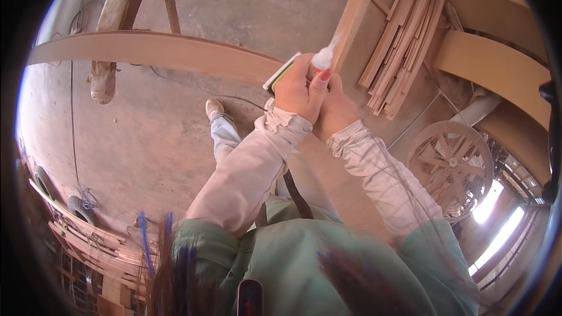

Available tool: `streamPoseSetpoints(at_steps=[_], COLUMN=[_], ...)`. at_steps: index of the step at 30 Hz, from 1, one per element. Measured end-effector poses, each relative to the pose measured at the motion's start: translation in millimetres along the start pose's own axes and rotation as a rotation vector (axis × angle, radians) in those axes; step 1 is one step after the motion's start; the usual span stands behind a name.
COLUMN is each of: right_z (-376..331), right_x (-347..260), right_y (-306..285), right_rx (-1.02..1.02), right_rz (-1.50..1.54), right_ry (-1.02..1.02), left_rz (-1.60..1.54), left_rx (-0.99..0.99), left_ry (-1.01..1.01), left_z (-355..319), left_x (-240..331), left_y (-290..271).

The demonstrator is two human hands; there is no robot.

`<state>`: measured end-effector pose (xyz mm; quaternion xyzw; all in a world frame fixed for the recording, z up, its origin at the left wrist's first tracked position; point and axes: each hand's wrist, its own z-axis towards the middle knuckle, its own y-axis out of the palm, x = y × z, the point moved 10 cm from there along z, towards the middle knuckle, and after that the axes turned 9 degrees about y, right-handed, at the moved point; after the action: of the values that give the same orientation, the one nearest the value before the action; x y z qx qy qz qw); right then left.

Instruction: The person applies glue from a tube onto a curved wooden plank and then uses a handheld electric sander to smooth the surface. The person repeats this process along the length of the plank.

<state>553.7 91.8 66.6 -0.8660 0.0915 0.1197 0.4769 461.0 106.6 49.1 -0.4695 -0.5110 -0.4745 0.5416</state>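
Observation:
My left hand is closed, and a small squeeze bottle with a white cap and clear pointed nozzle sticks up between its thumb and forefinger. Along that hand's left side juts a flat item with white, dark and green edges; its kind cannot be told. My right hand presses against the left from the right, fingers bent and mostly hidden. Beneath and beyond both hands, a long curved wooden beam runs in from the left, and a straight wooden board extends away at the far side.
A stack of thin wooden strips lies at the far right, near large curved wooden panels. A round caged fan stands on the right. A rough timber support holds the beam; cables trail across the floor.

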Motion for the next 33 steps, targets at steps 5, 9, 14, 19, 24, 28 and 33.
streamPoseSetpoints(at_steps=[5, 9, 14, 19, 24, 28, 33], right_z=[-17.8, -30.5, -80.2, -138.4, -164.5, -165.0, -166.3], right_x=[46.2, 96.6, 139.0, 191.5, 213.7, 202.9, 192.8], right_y=[-1.6, 10.7, -5.5, -6.7, 1.8, 2.0, 9.0], right_rx=[0.068, 0.106, 0.234, 0.349, 0.371, 0.421, 0.419], right_rz=[-0.005, 0.011, 0.136, 0.187, 0.186, 0.210, 0.303], right_ry=[0.071, 0.093, 0.197, 0.347, 0.422, 0.354, 0.333], left_rz=[-0.001, 0.010, -0.044, -0.064, 0.095, 0.246, 0.424], left_rx=[-0.065, -0.123, -0.332, -0.518, -0.538, -0.481, -0.333], left_ry=[0.020, 0.033, -0.100, -0.166, -0.056, -0.258, -0.385], left_z=[-14.7, -23.7, -53.5, -98.4, -125.2, -150.0, -165.3], left_x=[2.0, 7.2, 5.1, 1.2, -11.5, -61.0, -104.6], left_y=[43.0, 81.8, 128.8, 136.2, 101.2, 29.5, -79.7])
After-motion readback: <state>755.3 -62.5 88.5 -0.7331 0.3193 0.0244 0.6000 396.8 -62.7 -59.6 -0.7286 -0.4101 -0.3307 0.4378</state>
